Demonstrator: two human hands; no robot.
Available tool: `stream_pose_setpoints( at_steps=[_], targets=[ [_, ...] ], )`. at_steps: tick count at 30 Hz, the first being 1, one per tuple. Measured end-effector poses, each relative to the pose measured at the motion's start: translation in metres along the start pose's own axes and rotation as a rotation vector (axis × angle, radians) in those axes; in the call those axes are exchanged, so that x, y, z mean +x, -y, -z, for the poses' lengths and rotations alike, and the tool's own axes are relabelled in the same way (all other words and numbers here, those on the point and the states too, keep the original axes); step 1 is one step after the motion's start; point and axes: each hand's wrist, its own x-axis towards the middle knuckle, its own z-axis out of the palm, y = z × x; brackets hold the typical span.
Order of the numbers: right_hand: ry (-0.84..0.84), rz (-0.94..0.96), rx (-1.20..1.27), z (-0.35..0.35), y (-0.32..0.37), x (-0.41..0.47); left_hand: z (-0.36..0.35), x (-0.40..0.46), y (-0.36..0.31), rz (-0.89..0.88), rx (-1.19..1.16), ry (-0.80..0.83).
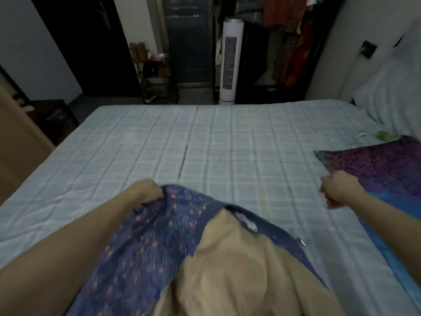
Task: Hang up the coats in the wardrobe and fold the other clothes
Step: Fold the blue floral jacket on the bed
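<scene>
So the left hand has its fingers curled tight around the top edge of a blue patterned jacket, the one with little orange specks and a tan lining. The fabric bunches up right at the fingertips and drapes down toward the camera from there, with the lining side flopped open just right of the grip and a small white label showing near the collar.

The right hand is off on its own, well apart from the jacket, fingers curled into a loose fist. It's blurry, so I can't tell whether it's pinching anything.

Just past the right knuckles lies a purple and blue patterned cloth on the bed, which has a pale checked sheet. Well beyond both sets of fingers, across the bed, there's a white tower fan, and next to it an open wardrobe with reddish clothes hanging in it.
</scene>
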Motion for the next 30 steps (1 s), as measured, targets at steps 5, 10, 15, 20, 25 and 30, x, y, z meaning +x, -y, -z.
stream_pose_setpoints(
  at_steps=[5, 10, 15, 20, 25, 30],
  targets=[
    [0.167, 0.161, -0.388, -0.109, -0.018, 0.050, -0.069, 0.041, -0.034, -0.297, -0.226, -0.419],
    [0.285, 0.314, -0.589, -0.194, -0.116, 0.069, -0.210, -0.019, 0.037, -0.902, -0.037, -0.518],
    [0.533, 0.143, -0.291, -0.213, -0.134, 0.093, -0.329, -0.009, 0.105, -0.748, 0.175, -0.229],
    [0.765, -0.328, 0.302, -0.176, -0.131, 0.147, -0.346, 0.001, 0.107, -0.708, 0.176, -0.189],
    [0.835, -0.210, -0.251, -0.209, -0.114, 0.120, -0.348, 0.001, 0.109, -0.713, 0.142, -0.217],
    [0.484, -0.043, -0.361, -0.187, -0.067, 0.148, -0.350, 0.003, 0.110, -0.720, 0.140, -0.218]
  ],
)
